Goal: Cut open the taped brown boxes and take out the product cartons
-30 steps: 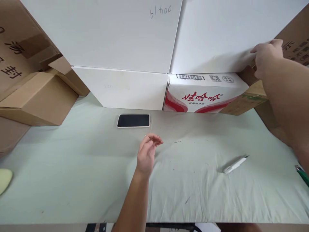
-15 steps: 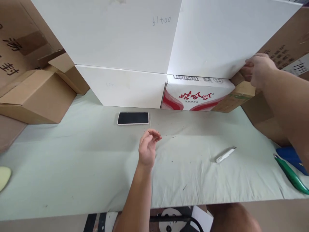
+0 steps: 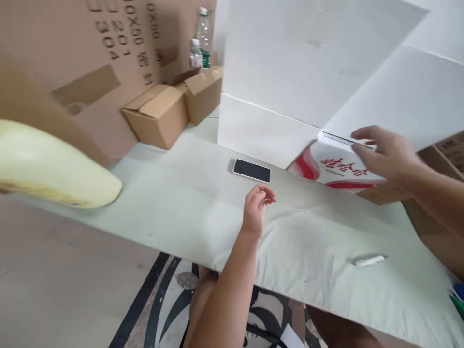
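My left hand (image 3: pixel 258 205) hovers over the table just in front of a phone (image 3: pixel 252 170), its fingers loosely curled and apart, with nothing in them. The phone lies flat, dark screen up. My right hand (image 3: pixel 386 150) is in the air before a white carton with red lettering and red waves (image 3: pixel 340 169), hiding part of its top right. Its thumb and fingers are spread, and no object shows between them. Beside the carton stand large white boxes (image 3: pixel 268 128), stacked against the back.
A slim white pointed tool (image 3: pixel 369 261) lies at the table's right front. Brown cartons (image 3: pixel 165 116) and two plastic bottles (image 3: pixel 203 36) are at the back left. A large pale yellow-green, gourd-like object (image 3: pixel 54 164) sits at the left edge. Green and blue items (image 3: pixel 458 299) show far right.
The view has swung left, bringing in the bottles and more of the pale object. My right hand has come away from the brown box at right and moved left, in front of the red-and-white carton.
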A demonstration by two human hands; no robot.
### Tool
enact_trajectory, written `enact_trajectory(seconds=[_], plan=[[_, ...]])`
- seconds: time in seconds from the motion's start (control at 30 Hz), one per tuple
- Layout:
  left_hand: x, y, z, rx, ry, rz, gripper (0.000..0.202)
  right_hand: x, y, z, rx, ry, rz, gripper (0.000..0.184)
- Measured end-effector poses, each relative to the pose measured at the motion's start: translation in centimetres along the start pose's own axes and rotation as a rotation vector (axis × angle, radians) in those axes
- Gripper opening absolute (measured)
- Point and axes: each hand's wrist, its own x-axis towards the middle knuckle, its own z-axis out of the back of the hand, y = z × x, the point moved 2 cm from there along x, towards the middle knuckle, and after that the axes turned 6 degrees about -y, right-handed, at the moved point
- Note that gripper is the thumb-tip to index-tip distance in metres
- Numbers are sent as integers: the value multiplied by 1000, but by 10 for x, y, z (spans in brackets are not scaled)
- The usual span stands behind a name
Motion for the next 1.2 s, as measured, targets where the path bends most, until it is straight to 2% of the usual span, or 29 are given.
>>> enact_trajectory(seconds=[0.1,0.2,0.27,0.4,0.47,0.53,0.6,0.67,0.77,0.87,1.03,1.2], plan=[[0,-12,10,-32,-42,-15,20,-13,98,-39,135,211,234,35],[1,-25,23,-58,-103,-32,17,-21,200,-81,273,266,561,41],[3,-34,33,-72,-151,-38,15,-22,265,-108,318,296,707,47],[11,-50,55,-81,-249,-9,16,-21,381,-151,281,392,748,65],[15,-55,64,-121,-283,-2,17,-18,427,-166,282,382,722,71],[17,-58,70,-168,-295,4,16,-13,459,-178,278,347,697,74],[18,-60,74,-185,-282,33,16,-8,479,-188,261,314,676,74],[18,-62,77,-169,-254,74,18,-4,489,-195,252,284,661,73],[16,-66,82,-160,-235,90,19,-6,491,-199,236,242,648,72],[13,-72,86,-193,-273,51,16,-12,487,-197,196,234,644,66],[5,-78,84,-193,-344,-28,18,-15,470,-191,129,268,645,66],[3,-81,80,-82,-432,-159,19,-24,425,-176,126,237,738,64]])
